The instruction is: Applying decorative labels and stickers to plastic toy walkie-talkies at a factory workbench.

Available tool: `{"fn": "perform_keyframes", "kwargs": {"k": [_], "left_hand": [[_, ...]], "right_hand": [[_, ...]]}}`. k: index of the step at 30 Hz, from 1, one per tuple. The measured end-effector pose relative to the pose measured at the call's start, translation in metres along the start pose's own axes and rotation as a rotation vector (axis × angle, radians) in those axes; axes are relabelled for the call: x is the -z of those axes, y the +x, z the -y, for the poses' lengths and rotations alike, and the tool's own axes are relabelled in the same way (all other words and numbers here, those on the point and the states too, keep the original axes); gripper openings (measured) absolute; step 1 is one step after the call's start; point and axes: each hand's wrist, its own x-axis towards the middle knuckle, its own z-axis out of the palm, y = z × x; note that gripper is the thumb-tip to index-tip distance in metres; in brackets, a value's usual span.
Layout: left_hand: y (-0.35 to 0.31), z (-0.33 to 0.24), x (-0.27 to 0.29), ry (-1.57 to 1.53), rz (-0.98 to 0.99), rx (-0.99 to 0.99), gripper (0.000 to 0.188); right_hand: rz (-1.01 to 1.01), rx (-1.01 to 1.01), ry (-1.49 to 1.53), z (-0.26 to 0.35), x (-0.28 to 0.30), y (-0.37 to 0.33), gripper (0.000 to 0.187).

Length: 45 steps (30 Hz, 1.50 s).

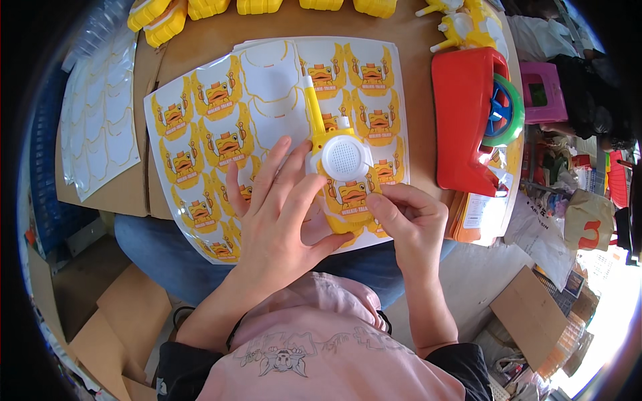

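Note:
A yellow toy walkie-talkie (316, 110) with a round white speaker grille lies on sheets of stickers, its antenna pointing away from me. My left hand (274, 210) grips its left side, with the thumb at the bottom end and the index finger beside the grille. On the lower front of the toy is a yellow cartoon-duck sticker (349, 195). The thumb and bent fingers of my right hand (413, 217) pinch the right edge of this sticker. Under the toy, the sticker sheet (267, 67) shows rows of the same duck, with some backing spaces bare.
Several yellow toy shells (259, 5) line the far table edge. A red tape dispenser (461, 120) with a green roll stands at the right, near more yellow toy parts (468, 27). Used sticker backing (100, 127) lies at left. Cardboard boxes (120, 321) sit on the floor.

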Motion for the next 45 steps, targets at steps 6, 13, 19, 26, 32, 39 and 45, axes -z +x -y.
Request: {"fn": "perform_keyframes", "kwargs": {"k": [6,13,19,26,32,39,45], "left_hand": [[0.000,0.000,0.000,-0.004,-0.004,0.000,0.084],[0.000,0.000,-0.001,0.008,-0.010,0.001,0.083],[0.000,0.000,-0.001,0.019,-0.009,-0.009,0.083],[-0.002,0.002,-0.006,-0.045,-0.047,-0.001,0.081],[-0.005,0.007,-0.013,-0.115,-0.112,-0.010,0.092],[-0.005,0.007,-0.013,-0.098,-0.098,0.006,0.099],[-0.006,0.008,-0.013,-0.078,-0.106,0.038,0.102]], "right_hand": [[0.005,0.029,-0.038,0.000,0.002,0.001,0.019],[0.001,0.058,-0.014,0.000,-0.002,0.000,0.015],[-0.005,0.074,-0.002,0.000,-0.002,0.000,0.016],[-0.007,0.077,-0.004,-0.002,-0.002,0.000,0.016],[-0.010,0.069,-0.007,-0.001,-0.002,0.000,0.017],[-0.012,0.029,0.014,0.001,-0.001,0.000,0.017],[0.036,-0.048,0.265,0.005,0.012,-0.006,0.018]]}}
